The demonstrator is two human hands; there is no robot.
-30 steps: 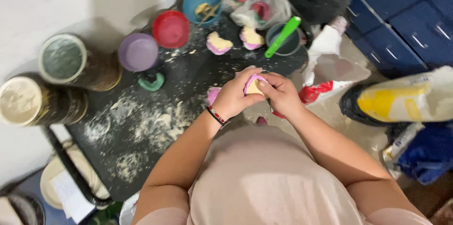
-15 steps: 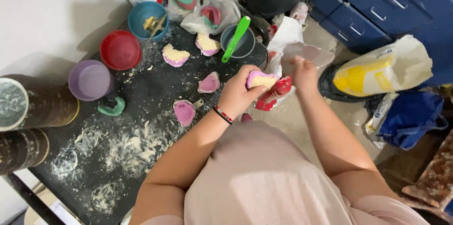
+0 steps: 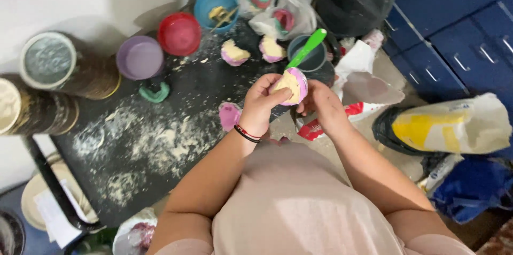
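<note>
Holding one filled pink mould: left hand clasps it, right hand pinches its edge; two filled moulds rest near the bench's far edge.

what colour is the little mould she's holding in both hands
Pink-purple mould, filled with pale yellow dough; head view.

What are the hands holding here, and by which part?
Both hands hold a pink mould filled with pale dough: the left hand grips its left rim and side, the right hand supports its right underside.
</note>
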